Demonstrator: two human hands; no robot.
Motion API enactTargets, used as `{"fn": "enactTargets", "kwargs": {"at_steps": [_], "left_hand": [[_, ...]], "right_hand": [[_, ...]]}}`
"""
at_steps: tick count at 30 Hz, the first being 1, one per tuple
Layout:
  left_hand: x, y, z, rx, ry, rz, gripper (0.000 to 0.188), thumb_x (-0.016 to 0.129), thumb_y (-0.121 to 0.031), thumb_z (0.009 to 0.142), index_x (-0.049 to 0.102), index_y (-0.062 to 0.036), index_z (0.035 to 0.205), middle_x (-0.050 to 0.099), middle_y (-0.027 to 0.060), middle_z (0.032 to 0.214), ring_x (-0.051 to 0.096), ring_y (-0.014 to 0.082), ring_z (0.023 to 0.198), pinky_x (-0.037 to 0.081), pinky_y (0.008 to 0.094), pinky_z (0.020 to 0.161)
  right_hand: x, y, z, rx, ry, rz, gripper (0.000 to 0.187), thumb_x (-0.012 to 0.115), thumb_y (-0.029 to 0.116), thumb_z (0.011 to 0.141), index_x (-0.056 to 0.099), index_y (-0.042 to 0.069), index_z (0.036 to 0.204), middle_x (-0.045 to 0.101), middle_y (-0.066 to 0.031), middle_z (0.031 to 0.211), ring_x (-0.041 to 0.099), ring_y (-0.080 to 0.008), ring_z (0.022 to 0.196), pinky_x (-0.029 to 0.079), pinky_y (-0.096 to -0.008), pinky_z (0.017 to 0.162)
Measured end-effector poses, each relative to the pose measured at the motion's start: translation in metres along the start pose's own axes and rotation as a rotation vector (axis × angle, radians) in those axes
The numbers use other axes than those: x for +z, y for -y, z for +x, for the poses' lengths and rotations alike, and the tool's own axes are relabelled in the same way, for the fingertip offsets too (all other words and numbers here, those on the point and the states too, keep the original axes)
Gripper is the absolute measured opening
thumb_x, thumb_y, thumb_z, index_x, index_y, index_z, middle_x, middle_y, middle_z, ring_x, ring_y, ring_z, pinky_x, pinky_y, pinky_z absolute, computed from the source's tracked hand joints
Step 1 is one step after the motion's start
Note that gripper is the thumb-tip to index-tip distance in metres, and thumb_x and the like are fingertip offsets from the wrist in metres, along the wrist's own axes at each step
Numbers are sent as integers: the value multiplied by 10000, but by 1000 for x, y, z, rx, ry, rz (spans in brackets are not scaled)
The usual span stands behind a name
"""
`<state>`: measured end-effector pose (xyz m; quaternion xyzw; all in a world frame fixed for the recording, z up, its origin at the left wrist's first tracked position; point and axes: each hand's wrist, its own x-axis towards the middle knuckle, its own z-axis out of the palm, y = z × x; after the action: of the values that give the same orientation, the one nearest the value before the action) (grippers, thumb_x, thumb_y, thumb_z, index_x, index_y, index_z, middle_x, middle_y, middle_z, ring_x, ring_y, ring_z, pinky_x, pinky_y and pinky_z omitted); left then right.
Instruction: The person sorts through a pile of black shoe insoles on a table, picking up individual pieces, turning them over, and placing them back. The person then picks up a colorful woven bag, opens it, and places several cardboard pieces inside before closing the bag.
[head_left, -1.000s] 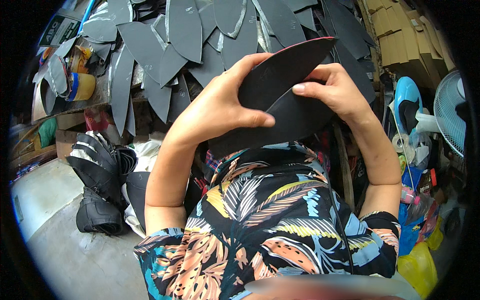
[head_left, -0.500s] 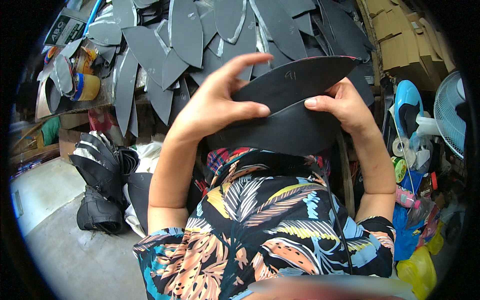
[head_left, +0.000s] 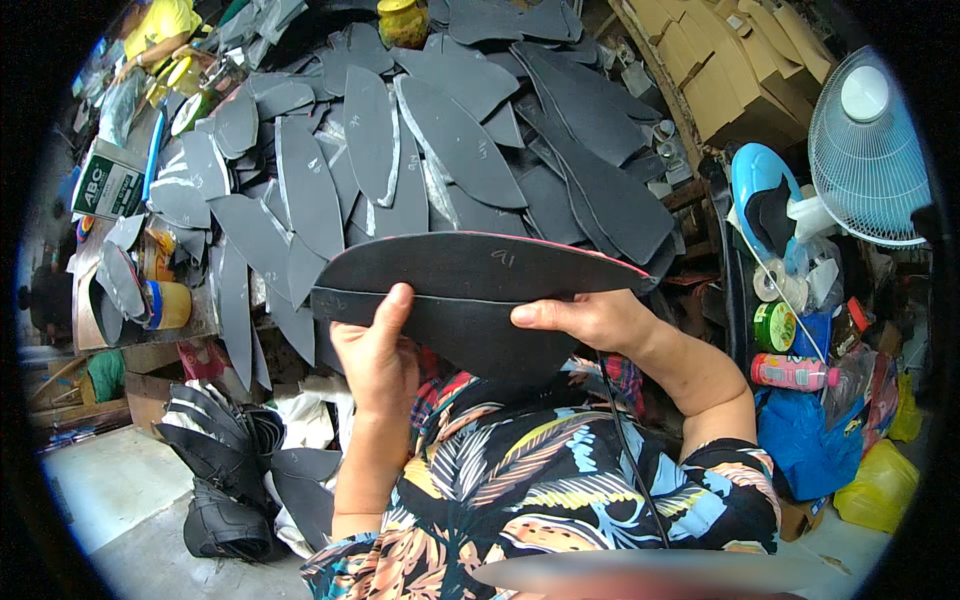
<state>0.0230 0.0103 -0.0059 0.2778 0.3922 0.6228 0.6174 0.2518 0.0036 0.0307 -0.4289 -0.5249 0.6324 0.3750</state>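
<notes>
Since both thumbs press on its near face, the left hand (head_left: 378, 362) and the right hand (head_left: 606, 318) are each clamped on one broad black sheet panel (head_left: 440, 265) with a curved upper edge, partly rimmed in red. Left thumb: pointing up, toward the panel's left end. Right thumb: lying sideways, right of the panel's middle. Other fingers: largely hidden behind. The panel is held aloft, above the lap; a thin line crosses it lengthwise and a small pale mark sits near its top.

Just below the panel: one black shirt (head_left: 550, 440) with multicoloured leaf print. Beyond the panel: many dark grey, leaf-shaped sheet pieces (head_left: 460, 140), overlapping, several with pale edge strips. Left of the panel: one squat tub (head_left: 172, 305) with yellowish contents. Lower left of the panel: black shoe-like articles (head_left: 225, 520), bunched together. Right of the panel: one pink bottle (head_left: 788, 371), lying down. Upper right of the panel: one white-and-blue caged fan (head_left: 868, 150); folded brown cardboard (head_left: 720, 70), stacked.
</notes>
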Motion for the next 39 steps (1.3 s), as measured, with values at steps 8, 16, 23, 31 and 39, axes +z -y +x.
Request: {"fn": "enactTargets", "kwargs": {"at_steps": [8, 16, 23, 31, 39], "left_hand": [[4, 4, 4, 57, 24, -59, 231, 697, -25, 901, 643, -5, 1125, 716, 87, 1031, 690, 187, 905, 564, 314, 812], [4, 8, 8, -76, -6, -126, 162, 671, -91, 940, 664, -3, 1076, 724, 101, 1010, 704, 194, 871, 575, 306, 764], [-4, 0, 15, -94, 98, -118, 223, 630, -218, 989, 664, 1, 1016, 720, 82, 910, 697, 156, 741, 591, 284, 666], [-17, -7, 12, 100, 48, 216, 228, 615, -197, 1000, 683, 4, 916, 668, 33, 757, 652, 111, 613, 543, 242, 530], [-31, -14, 8, 297, -39, 774, 238, 696, -153, 947, 644, 0, 772, 592, -4, 595, 570, 51, 527, 433, 219, 475]], "right_hand": [[-7, -7, -12, -72, -39, 78, 428, 763, 102, 865, 618, -15, 1251, 690, -69, 1104, 611, -123, 988, 502, -290, 895], [-10, -8, -21, -71, -107, 39, 343, 751, 54, 856, 645, -19, 1174, 705, -78, 1060, 639, -151, 952, 527, -304, 859], [-19, -8, -31, 37, -165, 9, 443, 772, 19, 781, 632, -14, 1200, 686, -102, 1121, 647, -196, 1017, 511, -338, 924], [-17, -17, -37, -92, -185, -61, 406, 771, 38, 831, 632, -35, 1206, 701, -113, 1110, 658, -187, 1001, 529, -334, 900], [-26, -19, -39, -31, -212, -110, 459, 792, 45, 817, 609, -29, 1232, 681, -102, 1151, 635, -191, 1047, 501, -344, 955]]}}
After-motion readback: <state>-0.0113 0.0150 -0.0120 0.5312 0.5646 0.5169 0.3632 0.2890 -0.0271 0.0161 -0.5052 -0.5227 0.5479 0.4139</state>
